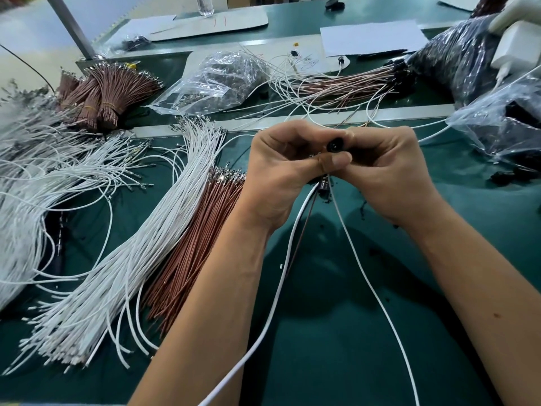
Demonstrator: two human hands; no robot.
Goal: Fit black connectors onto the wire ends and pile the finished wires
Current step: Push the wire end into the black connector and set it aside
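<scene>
Black connector [334,145] pinched between both hands: left hand [281,168] and right hand [383,171] fingers curled closed; white wires [295,230] hanging toward body.

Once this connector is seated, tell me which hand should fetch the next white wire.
Probably the left hand: the white wire bundle lies right beside its forearm. The right hand would have to cross over.
</scene>
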